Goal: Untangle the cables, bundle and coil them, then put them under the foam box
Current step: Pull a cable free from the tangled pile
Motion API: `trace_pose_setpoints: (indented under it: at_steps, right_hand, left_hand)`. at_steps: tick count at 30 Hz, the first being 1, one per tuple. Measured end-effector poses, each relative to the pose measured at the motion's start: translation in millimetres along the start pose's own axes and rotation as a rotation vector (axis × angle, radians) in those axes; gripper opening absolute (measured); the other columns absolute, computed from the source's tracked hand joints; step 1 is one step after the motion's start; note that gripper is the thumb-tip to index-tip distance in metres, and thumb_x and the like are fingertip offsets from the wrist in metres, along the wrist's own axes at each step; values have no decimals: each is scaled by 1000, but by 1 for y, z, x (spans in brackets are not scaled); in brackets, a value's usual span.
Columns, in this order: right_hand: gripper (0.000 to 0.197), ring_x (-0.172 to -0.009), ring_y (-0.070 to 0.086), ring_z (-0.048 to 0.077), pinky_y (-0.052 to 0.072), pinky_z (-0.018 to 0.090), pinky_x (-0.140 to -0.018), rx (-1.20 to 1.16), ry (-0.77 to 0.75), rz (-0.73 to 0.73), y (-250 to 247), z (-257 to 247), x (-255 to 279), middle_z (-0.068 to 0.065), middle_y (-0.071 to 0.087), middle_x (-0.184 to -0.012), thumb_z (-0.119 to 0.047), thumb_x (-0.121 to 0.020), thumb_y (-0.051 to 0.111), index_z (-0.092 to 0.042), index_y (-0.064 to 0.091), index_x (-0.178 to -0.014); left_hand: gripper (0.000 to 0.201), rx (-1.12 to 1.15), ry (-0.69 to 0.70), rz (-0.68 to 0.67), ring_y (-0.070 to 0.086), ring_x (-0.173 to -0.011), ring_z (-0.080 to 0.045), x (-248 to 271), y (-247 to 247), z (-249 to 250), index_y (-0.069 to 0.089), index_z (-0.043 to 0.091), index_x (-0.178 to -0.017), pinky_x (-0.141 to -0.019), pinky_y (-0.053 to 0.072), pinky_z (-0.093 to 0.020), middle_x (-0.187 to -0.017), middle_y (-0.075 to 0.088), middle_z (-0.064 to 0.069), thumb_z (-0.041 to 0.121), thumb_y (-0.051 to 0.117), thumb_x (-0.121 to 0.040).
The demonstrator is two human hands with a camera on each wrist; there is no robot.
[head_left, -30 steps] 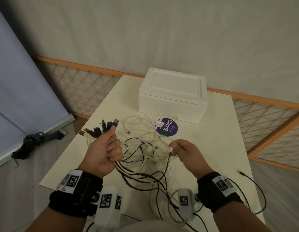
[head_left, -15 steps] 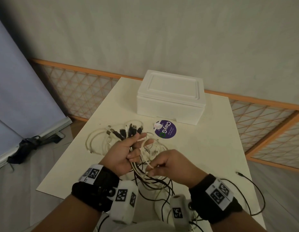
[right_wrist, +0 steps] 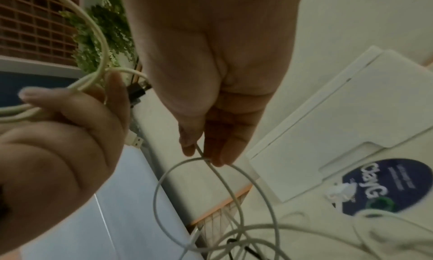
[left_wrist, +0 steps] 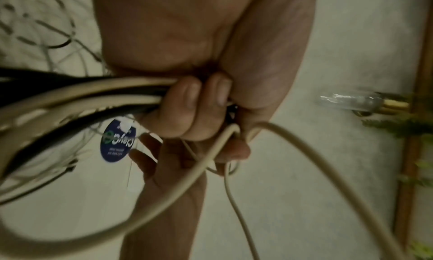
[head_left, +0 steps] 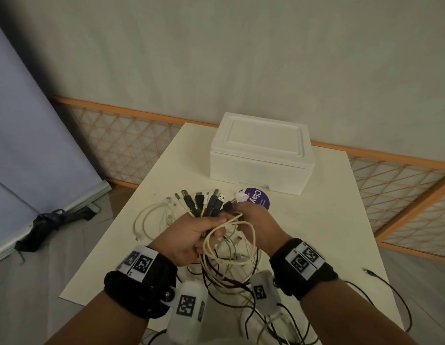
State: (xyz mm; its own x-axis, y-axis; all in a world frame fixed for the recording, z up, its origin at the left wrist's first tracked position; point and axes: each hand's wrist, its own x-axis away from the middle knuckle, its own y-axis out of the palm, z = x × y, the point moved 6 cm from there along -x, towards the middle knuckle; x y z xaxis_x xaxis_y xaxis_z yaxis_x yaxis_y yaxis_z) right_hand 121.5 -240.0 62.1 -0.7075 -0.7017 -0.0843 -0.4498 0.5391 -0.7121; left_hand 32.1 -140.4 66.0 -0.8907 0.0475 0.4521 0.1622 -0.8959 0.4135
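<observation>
My left hand (head_left: 191,235) grips a bundle of black and cream cables (head_left: 216,265) just below their plugs (head_left: 204,200), which fan out above the fist. In the left wrist view its fingers (left_wrist: 194,104) are curled round the strands, and a cream loop (left_wrist: 304,162) hangs off them. My right hand (head_left: 258,227) sits right against the left and pinches a thin white cable (right_wrist: 203,152) between thumb and fingers. The rest of the tangle droops toward my body. The closed white foam box (head_left: 261,155) stands at the table's far side, behind both hands.
A round purple sticker (head_left: 256,197) lies on the cream table (head_left: 328,220) in front of the box. Loose cream cable loops (head_left: 151,220) lie to the left, and a black cable end (head_left: 371,271) lies near the right edge. A dark bundle (head_left: 49,220) is on the floor at left.
My left hand has moved right and forward with the bundle. My right hand has closed in from the right, bringing a white cable up against the left hand's fist.
</observation>
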Motion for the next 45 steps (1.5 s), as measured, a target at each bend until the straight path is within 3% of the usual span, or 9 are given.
trace_pose_setpoints:
  at_steps: [8,12,16,24,29,34,39,42,45]
  right_hand:
    - [14,-73,66,14,55,31,-69,-160,-123,244,-34,-54,-30,5,71,-83,-8,-85,59,-6,70,-94]
    - [17,-59,58,16,44,25,-57,-933,39,404,-67,-72,-36,15,61,-71,6,-85,48,4,65,-86]
    - [12,-56,61,15,51,29,-53,-597,-124,788,-105,-80,-25,-2,66,-73,-10,-92,55,-20,61,-92]
    - [30,-69,59,15,47,25,-68,-304,-6,295,-38,-55,-35,0,61,-72,-40,-91,48,-20,69,-88]
    - [30,-46,36,10,33,21,-47,-569,-61,714,-101,-74,-10,-7,40,-52,-38,-93,46,-20,65,-78]
    - [34,-56,47,8,34,26,-55,48,-114,1031,-185,-79,48,-13,53,-59,-41,-95,48,-20,62,-72]
    - [28,-93,61,33,49,41,-84,724,588,623,-181,2,80,11,67,-104,-29,-81,66,-18,67,-106]
    - [45,-100,57,17,39,20,-84,351,440,513,-130,-15,70,-4,60,-115,-29,-76,77,-19,63,-117]
    - [75,-105,51,-1,36,9,-85,-9,271,-20,-27,-58,38,-20,54,-117,-48,-67,79,-29,47,-132]
  left_hand:
    - [10,-95,281,206,29,-33,-8,-37,-34,23,65,8,-79,-38,24,-18,-43,43,3,5,63,-88]
    - [24,-359,217,224,42,-39,-10,-60,-46,22,70,7,-75,-47,30,-23,-56,58,-6,30,75,-79]
    - [24,-429,107,281,36,-37,-14,-71,-69,8,71,10,-71,-44,29,-23,-64,66,-9,32,76,-79]
    - [9,-339,194,149,34,-35,-13,-71,-64,26,70,10,-94,-38,28,-20,-86,74,-9,15,67,-88]
    - [14,-735,47,248,54,-49,-10,-71,-83,3,73,14,-80,-47,40,-20,-60,66,0,28,72,-78]
    - [25,-464,-53,365,33,-38,-16,-67,-122,-22,71,2,-87,-46,26,-25,-68,65,-10,27,67,-88]
    - [22,-75,111,289,24,-33,-9,-52,-101,-2,60,4,-79,-39,22,-20,-67,56,-13,22,61,-93]
    - [32,29,148,228,21,-35,-7,-43,-74,9,45,16,-62,-38,20,-19,-52,31,1,22,67,-85]
    - [34,137,140,116,19,-32,-6,-29,-35,16,43,20,-54,-36,18,-18,-46,26,5,28,67,-76]
